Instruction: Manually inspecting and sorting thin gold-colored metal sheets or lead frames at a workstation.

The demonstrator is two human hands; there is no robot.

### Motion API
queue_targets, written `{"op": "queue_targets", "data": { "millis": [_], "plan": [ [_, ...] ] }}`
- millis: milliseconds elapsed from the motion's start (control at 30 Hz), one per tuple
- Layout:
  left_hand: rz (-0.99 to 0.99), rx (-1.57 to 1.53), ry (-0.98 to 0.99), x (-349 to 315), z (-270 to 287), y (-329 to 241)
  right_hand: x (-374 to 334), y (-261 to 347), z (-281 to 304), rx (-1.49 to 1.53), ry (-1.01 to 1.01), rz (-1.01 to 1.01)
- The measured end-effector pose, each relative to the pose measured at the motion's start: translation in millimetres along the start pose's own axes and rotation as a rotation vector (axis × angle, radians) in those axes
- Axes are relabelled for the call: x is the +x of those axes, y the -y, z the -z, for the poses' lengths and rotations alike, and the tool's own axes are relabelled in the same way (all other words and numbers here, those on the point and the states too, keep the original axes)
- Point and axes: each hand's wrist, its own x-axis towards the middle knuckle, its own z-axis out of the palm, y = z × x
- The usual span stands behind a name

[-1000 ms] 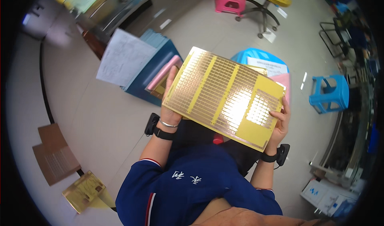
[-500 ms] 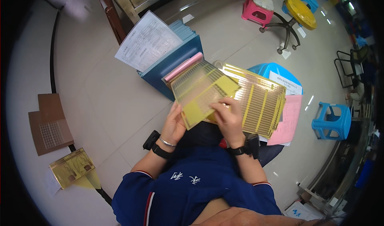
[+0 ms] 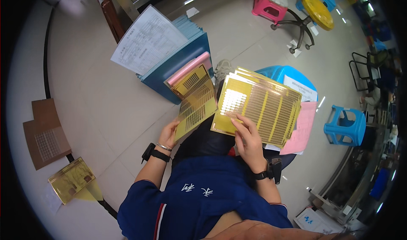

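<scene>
My left hand (image 3: pixel 169 133) is closed on the near edge of a thin yellow patterned panel (image 3: pixel 198 107), which it holds tilted beside my leg. Behind that panel, another yellow panel (image 3: pixel 193 81) leans with a pink roll or strip (image 3: pixel 189 68) against the blue rack. To the right, overlapping yellow panels (image 3: pixel 265 106) with rows of slot-like marks lie over my lap. My right hand (image 3: pixel 249 140) is at their near left part, fingers apart and fingertips on or just above the surface; contact is hard to tell.
The blue rack (image 3: pixel 161 85) holds upright sheets and a printed paper (image 3: pixel 146 38). Pink paper (image 3: pixel 302 129) and a blue stool (image 3: pixel 275 73) lie under the panels. Another blue stool (image 3: pixel 345 125) stands right; brown boards (image 3: pixel 44 134) and a yellow panel (image 3: pixel 73 178) are left.
The left hand has drawn the panel left and down toward the rack, away from the stack. The right hand has let go of it and moved slightly down over the stack, which now shows more.
</scene>
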Motion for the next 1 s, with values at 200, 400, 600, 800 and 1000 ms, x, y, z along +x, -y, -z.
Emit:
{"op": "queue_targets", "data": {
  "millis": [200,400,600,800,1000],
  "plan": [
    [0.216,-0.312,0.077,29,105,5,-3,-2,2,-0.016,0.012,-0.045],
    [0.303,-0.466,-0.077,96,211,14,-2,-1,1,-0.005,0.089,-0.057],
    [0.039,0.016,-0.515,146,165,25,-4,-3,2,-0.029,0.111,-0.096],
    [-0.198,0.017,-0.402,152,135,6,-7,-10,9,-0.054,0.067,-0.147],
    [-0.134,-0.047,-0.502,162,152,8,-9,-12,7,-0.072,0.056,-0.138]
  ]
}}
